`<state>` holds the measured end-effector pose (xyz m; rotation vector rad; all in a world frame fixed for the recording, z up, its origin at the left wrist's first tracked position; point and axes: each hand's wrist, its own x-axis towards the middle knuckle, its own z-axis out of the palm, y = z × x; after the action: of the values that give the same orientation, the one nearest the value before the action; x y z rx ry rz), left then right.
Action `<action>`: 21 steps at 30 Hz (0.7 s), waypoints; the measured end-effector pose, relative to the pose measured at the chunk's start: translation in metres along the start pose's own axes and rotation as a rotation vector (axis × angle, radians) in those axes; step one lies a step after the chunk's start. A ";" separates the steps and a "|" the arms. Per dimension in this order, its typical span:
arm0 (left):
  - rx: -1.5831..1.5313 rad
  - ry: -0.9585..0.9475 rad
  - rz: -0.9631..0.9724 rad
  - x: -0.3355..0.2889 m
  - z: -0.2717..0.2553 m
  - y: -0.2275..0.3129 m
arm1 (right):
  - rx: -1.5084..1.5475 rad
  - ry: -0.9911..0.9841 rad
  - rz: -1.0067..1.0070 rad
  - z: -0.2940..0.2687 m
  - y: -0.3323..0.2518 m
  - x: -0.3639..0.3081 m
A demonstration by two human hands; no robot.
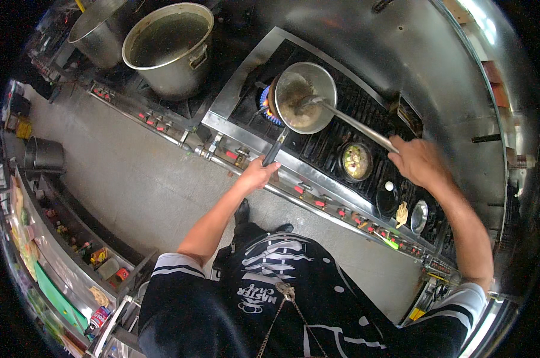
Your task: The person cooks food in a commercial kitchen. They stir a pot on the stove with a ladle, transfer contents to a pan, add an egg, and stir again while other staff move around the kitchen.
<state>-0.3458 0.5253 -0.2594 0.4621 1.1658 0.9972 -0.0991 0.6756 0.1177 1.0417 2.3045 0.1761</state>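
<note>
My left hand (258, 174) is closed around the black handle (275, 151) of a deep metal pan (322, 80), which is tipped to one side over the burner. A blue flame (268, 107) burns at the pan's left edge. Brownish, wet-looking contents lie in the pan, too blurred to name. From the right, my right hand (418, 161) grips the end of a long-handled metal ladle (359, 125), its head down in the pan. Below that handle, a small black pot (356, 161) with food in liquid stands on the grate.
Two large stockpots, one full of dark liquid (168, 39), stand at the upper left. Right of the small pot are a white round item (389, 185), a crumpled yellowish cloth (402, 214) and a metal dish (420, 216). Red-handled knobs and a pipe (282, 194) line the stove's front.
</note>
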 end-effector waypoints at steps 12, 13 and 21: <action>-0.031 -0.049 0.006 0.005 -0.010 -0.017 | 0.674 0.199 0.263 0.127 -0.009 -0.020; -0.039 -0.061 0.018 0.006 -0.010 -0.018 | 0.626 0.216 0.269 0.134 -0.010 -0.016; -0.089 -0.068 -0.014 0.001 0.000 -0.011 | 1.209 -0.248 0.409 0.150 -0.027 -0.032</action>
<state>-0.3415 0.5206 -0.2680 0.4131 1.0582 1.0091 -0.0145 0.6164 0.0006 1.9255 1.8243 -1.2493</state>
